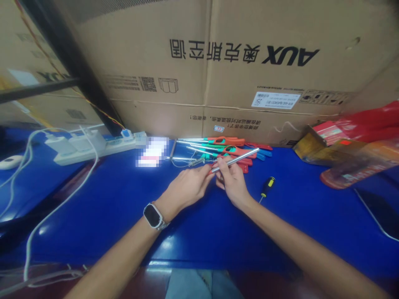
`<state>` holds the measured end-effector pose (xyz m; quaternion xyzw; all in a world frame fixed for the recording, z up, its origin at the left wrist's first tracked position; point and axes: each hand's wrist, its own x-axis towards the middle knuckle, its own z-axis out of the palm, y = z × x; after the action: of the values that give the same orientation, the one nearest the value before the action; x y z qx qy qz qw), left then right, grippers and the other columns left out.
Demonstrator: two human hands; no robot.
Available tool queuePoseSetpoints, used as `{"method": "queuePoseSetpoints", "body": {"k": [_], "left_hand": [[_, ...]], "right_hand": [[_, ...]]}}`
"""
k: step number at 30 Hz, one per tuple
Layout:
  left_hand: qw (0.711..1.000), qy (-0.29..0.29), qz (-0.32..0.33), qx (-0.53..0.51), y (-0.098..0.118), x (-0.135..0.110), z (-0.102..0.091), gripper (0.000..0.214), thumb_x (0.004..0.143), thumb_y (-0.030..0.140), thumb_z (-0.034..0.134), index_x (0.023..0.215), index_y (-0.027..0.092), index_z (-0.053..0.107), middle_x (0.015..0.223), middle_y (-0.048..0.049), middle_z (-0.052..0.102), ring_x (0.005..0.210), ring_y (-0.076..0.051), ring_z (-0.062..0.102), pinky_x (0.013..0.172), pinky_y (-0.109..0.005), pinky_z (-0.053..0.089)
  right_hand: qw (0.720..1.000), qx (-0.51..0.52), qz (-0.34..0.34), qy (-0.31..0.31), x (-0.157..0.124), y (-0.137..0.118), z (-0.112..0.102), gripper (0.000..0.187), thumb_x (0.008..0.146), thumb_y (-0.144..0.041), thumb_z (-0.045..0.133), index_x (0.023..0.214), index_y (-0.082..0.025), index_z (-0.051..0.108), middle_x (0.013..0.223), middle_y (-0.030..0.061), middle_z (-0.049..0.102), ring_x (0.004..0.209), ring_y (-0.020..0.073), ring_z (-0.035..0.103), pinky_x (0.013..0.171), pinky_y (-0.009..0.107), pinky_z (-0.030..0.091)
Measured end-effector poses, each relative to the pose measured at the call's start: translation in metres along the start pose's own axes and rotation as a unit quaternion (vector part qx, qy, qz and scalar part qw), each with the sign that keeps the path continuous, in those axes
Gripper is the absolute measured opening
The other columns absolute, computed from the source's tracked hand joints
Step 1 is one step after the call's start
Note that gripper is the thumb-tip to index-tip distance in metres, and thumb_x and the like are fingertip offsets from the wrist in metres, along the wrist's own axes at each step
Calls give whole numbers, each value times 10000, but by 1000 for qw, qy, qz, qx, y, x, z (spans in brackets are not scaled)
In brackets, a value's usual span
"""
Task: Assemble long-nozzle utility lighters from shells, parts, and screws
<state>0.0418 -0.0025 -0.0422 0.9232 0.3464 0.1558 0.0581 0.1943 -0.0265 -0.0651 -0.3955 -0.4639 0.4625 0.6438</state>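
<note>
My left hand (187,185), with a smartwatch (152,216) on its wrist, is closed around the near end of a long-necked lighter, where a bit of red shows. The lighter's silver metal tube (240,158) points up to the right. My right hand (232,182) pinches that tube between thumb and fingers, close beside the left. Just behind both hands lies a pile of similar lighters (229,141) with orange, green, red and blue handles. A black and yellow screwdriver (268,187) rests on the blue tabletop (199,224) to the right.
A large cardboard box (233,83) stands along the back. At the left are a white power strip (115,145) with plugs and loose cables (62,199). A bright, blurred-out rectangle (152,151) lies near it. An orange-labelled packet (352,170) and a red bag (368,120) occupy the right.
</note>
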Motion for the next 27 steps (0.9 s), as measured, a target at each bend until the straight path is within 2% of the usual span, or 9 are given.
{"method": "queuePoseSetpoints", "body": {"k": [4, 9, 12, 14, 15, 17, 21, 24, 27], "left_hand": [[1000, -10, -7, 11, -1, 0, 1, 249, 1039, 325, 322, 1060, 183, 525, 838, -66, 696, 707, -229, 678, 591, -303, 438], [999, -8, -35, 32, -8, 1, -3, 276, 1040, 352, 300, 1007, 188, 520, 827, -69, 697, 710, -233, 681, 594, -300, 433], [997, -14, -49, 53, -15, 0, -7, 275, 1040, 356, 283, 1009, 197, 505, 825, -64, 701, 716, -233, 684, 589, -295, 421], [996, -30, -58, 65, -19, -1, -8, 275, 1039, 357, 276, 999, 199, 499, 826, -67, 703, 712, -238, 683, 588, -298, 417], [995, -39, -62, 70, -21, -1, -9, 275, 1037, 357, 275, 991, 200, 497, 829, -71, 705, 710, -241, 684, 590, -300, 416], [993, -50, -71, 77, -24, -1, -9, 274, 1035, 360, 277, 980, 202, 494, 831, -76, 707, 710, -249, 685, 592, -305, 414], [990, -42, -95, 91, -29, 0, -10, 281, 1034, 372, 268, 972, 211, 489, 825, -77, 708, 707, -267, 689, 573, -307, 392], [987, -35, -125, 98, -32, 0, -11, 272, 1032, 371, 271, 969, 216, 485, 818, -72, 707, 713, -265, 693, 562, -301, 378], [985, -30, -137, 104, -35, 0, -11, 278, 1031, 375, 269, 960, 216, 485, 817, -74, 707, 716, -264, 696, 560, -299, 374]], "right_hand": [[999, 1, 39, 2, 0, 3, 0, 425, 815, -607, 649, 781, -206, 512, 550, -103, 358, 426, 48, 264, 344, 143, 251], [993, -42, 101, -45, -1, -2, -10, 395, 803, -575, 654, 880, -203, 546, 597, -83, 417, 466, 65, 306, 380, 161, 232], [990, -59, 103, -74, 4, -4, -26, 312, 808, -496, 590, 817, -184, 592, 620, -50, 438, 503, 91, 347, 403, 189, 246], [989, -103, 89, -52, 13, -3, -38, 222, 788, -384, 518, 779, -181, 607, 615, -35, 452, 516, 112, 378, 425, 211, 274], [983, -164, 73, -33, 19, -2, -42, 178, 770, -328, 506, 738, -181, 602, 611, -28, 471, 522, 119, 398, 445, 224, 301], [942, -336, 4, -21, 33, -2, -48, 134, 750, -243, 517, 743, -181, 635, 698, 0, 581, 594, 136, 475, 555, 257, 388], [795, -597, -50, -96, 63, -8, -39, 161, 838, -211, 536, 821, -166, 689, 791, 59, 658, 766, 192, 572, 761, 328, 429], [714, -691, -31, -110, 81, -9, -23, 177, 866, -282, 574, 828, -166, 703, 885, 100, 695, 912, 240, 601, 857, 371, 412], [669, -733, -12, -119, 94, -2, -10, 233, 860, -346, 579, 806, -165, 715, 949, 131, 715, 998, 286, 609, 904, 402, 398]]}}
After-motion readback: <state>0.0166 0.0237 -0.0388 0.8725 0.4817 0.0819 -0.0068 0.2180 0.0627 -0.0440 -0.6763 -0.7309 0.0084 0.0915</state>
